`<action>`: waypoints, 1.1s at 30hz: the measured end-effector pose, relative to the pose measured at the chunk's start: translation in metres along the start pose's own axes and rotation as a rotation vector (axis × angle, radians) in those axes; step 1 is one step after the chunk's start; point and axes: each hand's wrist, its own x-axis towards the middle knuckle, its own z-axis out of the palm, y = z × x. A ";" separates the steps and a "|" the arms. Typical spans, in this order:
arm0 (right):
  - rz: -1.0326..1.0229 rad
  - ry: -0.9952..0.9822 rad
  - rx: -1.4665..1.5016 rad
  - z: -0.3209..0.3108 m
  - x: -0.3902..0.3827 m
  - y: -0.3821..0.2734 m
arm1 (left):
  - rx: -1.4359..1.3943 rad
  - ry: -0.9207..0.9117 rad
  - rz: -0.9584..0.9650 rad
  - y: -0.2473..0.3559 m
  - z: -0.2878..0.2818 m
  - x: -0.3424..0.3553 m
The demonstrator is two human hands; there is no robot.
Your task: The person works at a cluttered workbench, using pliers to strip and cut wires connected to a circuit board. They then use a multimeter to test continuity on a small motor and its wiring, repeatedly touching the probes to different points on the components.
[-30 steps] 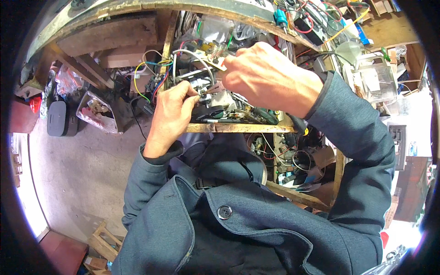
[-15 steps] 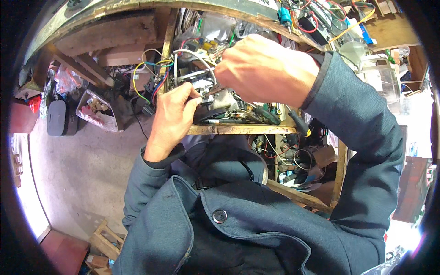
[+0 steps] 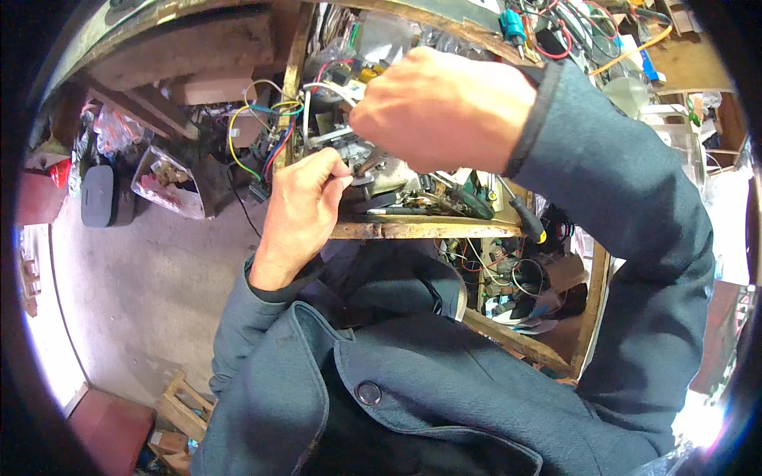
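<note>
Over a cluttered wooden drawer (image 3: 421,228), my left hand (image 3: 302,208) has thumb and forefinger pinched at a small metal part (image 3: 357,180), which its fingertips largely hide. My right hand (image 3: 440,107) is curled, back upward, around a plier-like tool (image 3: 368,165) whose narrow jaws point down beside the left fingertips. Under and around both hands lie metal pieces, a bent white cable (image 3: 329,86) and green-handled tools (image 3: 475,202). A black screwdriver with a yellow end (image 3: 526,218) leans over the drawer's right front corner.
Coloured wires (image 3: 246,143) hang at the drawer's left. A white box of scraps (image 3: 171,186) and a grey case (image 3: 99,194) are on the floor at left. A teal tool (image 3: 512,28) lies on the upper bench. Below are tangled cables (image 3: 516,278) and a wooden frame (image 3: 178,408).
My right hand and forearm have moved up and to the left, covering more of the drawer's contents. My left hand stays pinched, slightly lower in the picture.
</note>
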 end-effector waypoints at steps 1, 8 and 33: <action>0.015 0.008 0.038 -0.002 0.001 -0.005 | -0.007 -0.009 -0.026 0.001 -0.002 -0.002; 0.004 0.148 -0.083 0.007 -0.027 -0.017 | -0.010 0.071 0.004 -0.004 0.010 0.001; 0.146 0.021 0.201 0.028 -0.053 -0.009 | 0.021 0.056 -0.030 0.005 0.006 0.003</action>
